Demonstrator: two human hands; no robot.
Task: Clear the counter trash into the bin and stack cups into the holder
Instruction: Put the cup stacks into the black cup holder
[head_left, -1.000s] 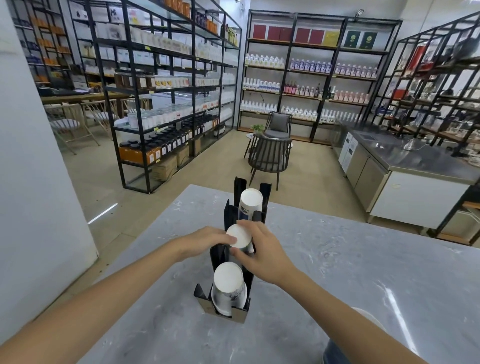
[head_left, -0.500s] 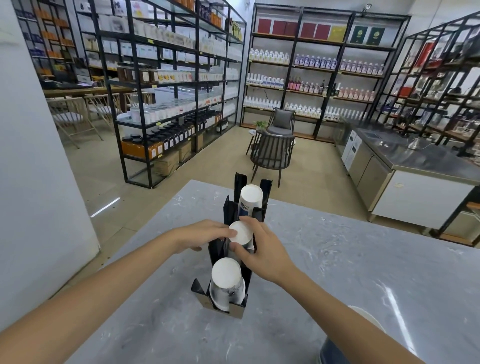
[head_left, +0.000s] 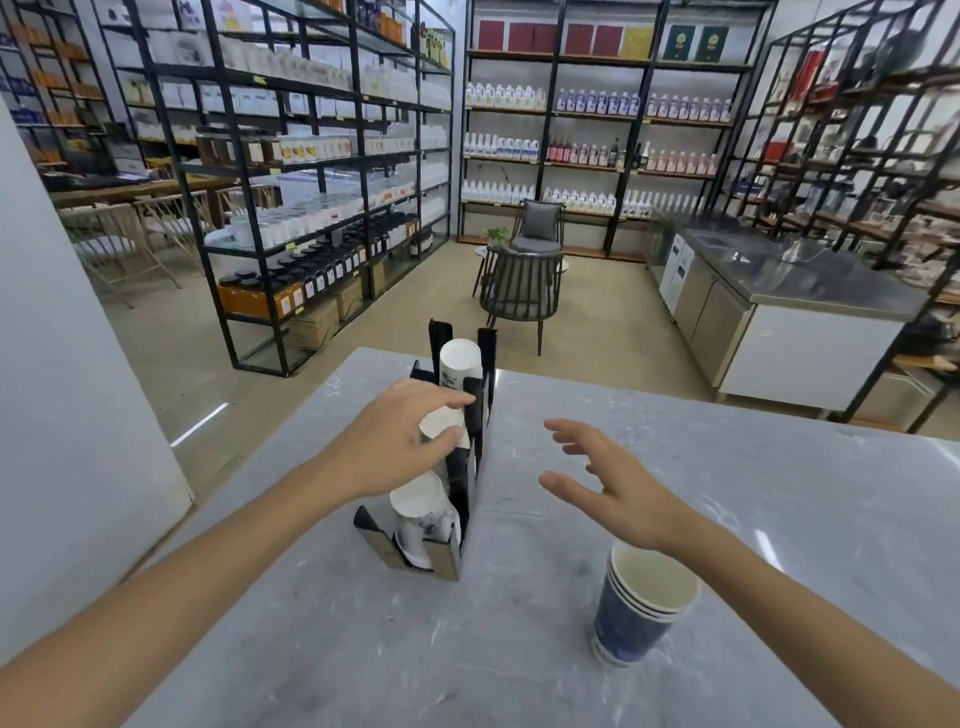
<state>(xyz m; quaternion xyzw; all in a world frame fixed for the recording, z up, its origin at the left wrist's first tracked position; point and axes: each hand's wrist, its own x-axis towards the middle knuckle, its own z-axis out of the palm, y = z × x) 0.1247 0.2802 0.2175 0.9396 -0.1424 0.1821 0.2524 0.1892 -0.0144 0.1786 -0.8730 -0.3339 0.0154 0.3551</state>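
Cups (head_left: 440, 427) are seated in holder (head_left: 470, 457) w/ left hand (head_left: 397, 441) clamped on mid stack — right hand (head_left: 605, 486) splayed, empty. Next, spare stack (head_left: 641, 605) on worktop (head_left: 727, 519) to be gripped — prob. by rim.

The room was a shop with a tan floor (head_left: 218, 364). Tall black shelves (head_left: 311, 171) full of bottles and jars stood along the walls. Two dark chairs (head_left: 522, 283) sat in the middle. A shiny metal counter (head_left: 810, 280) stood on the right.
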